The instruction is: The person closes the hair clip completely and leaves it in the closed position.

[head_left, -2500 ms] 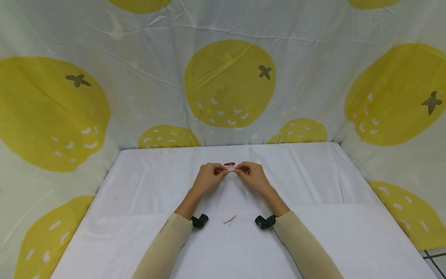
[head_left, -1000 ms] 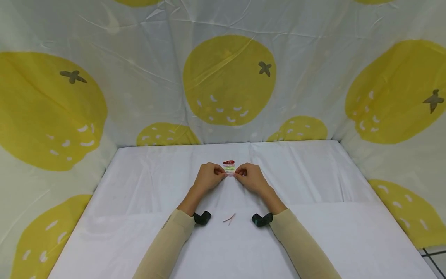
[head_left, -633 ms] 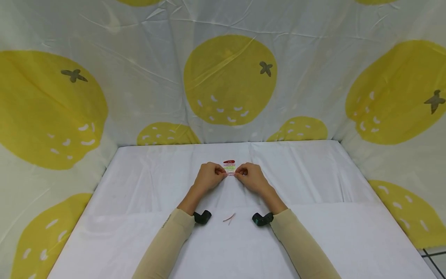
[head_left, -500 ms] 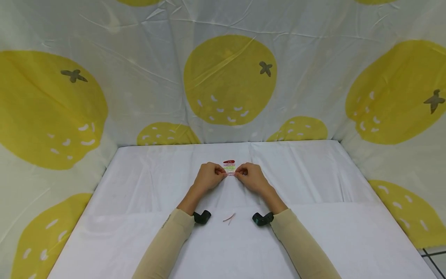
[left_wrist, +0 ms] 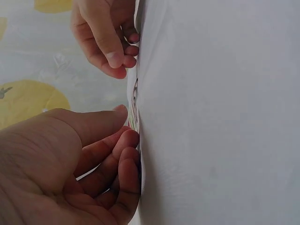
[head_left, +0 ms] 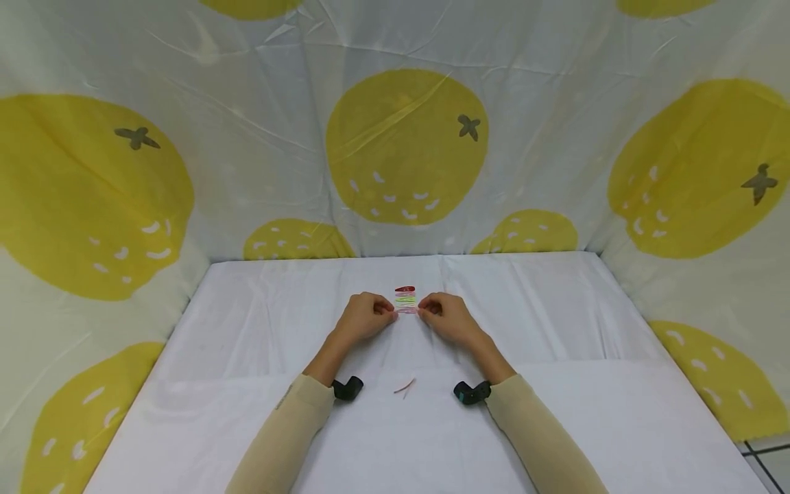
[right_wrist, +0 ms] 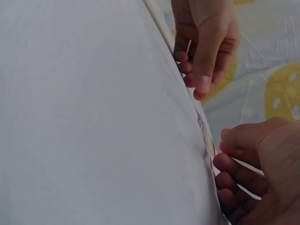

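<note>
A short column of thin coloured pieces (head_left: 405, 300), pink, white and green, lies across the far middle of the white table. A red teardrop-shaped hair clip (head_left: 404, 289) lies at its far end. Nearest the person is a slim pink looped piece (head_left: 406, 311). My left hand (head_left: 367, 317) is at its left end, thumb and forefinger slightly apart in the left wrist view. At the right end is my right hand (head_left: 449, 318), its fingers loosely bent with nothing held between them. Both wrist views see the pieces edge-on, partly hidden by fingers.
Two thin pinkish-brown strips (head_left: 404, 388) lie together on the white tablecloth (head_left: 531, 425), between the two black wrist cameras. A curtain (head_left: 259, 137) printed with yellow fruit closes off the back and sides of the table.
Both hands have drawn slightly apart and toward the person, away from the pink piece they held at its ends. That piece now lies at the column's near end.
</note>
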{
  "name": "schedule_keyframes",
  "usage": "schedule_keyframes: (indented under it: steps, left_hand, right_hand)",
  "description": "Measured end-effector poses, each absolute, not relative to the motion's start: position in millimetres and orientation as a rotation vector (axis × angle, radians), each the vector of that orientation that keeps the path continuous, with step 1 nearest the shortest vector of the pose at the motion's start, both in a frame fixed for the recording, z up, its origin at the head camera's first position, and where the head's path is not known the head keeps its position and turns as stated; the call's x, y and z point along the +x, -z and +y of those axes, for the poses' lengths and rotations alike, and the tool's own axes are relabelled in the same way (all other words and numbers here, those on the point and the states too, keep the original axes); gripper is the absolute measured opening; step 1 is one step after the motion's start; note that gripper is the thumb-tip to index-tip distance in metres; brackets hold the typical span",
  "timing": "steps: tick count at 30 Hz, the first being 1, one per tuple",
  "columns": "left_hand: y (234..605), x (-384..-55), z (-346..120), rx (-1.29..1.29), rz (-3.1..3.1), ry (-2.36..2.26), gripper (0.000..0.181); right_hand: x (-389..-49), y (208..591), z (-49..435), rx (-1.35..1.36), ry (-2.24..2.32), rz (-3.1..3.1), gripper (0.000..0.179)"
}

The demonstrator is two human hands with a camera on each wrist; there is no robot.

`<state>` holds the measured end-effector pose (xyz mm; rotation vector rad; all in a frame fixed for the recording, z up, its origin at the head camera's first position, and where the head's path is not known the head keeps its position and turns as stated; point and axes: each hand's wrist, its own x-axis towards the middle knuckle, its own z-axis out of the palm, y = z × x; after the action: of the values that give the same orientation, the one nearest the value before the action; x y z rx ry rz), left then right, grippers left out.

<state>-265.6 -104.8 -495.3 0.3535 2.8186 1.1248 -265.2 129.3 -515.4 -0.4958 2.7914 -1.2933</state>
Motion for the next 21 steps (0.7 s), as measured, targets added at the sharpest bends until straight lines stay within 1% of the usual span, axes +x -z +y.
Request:
schedule_keyframes:
  steps: [13, 21]
  left_hand:
    - [495, -253, -116, 0.434, 2.787, -1.113, 0.011]
    - [491, -241, -117, 0.522, 2.739, -1.110, 0.015]
  right_hand:
    - [-253, 512, 138, -0.550, 1.247, 2.792, 0.017]
    - [-242, 507, 144, -0.635, 1.253, 2.795, 0.015]
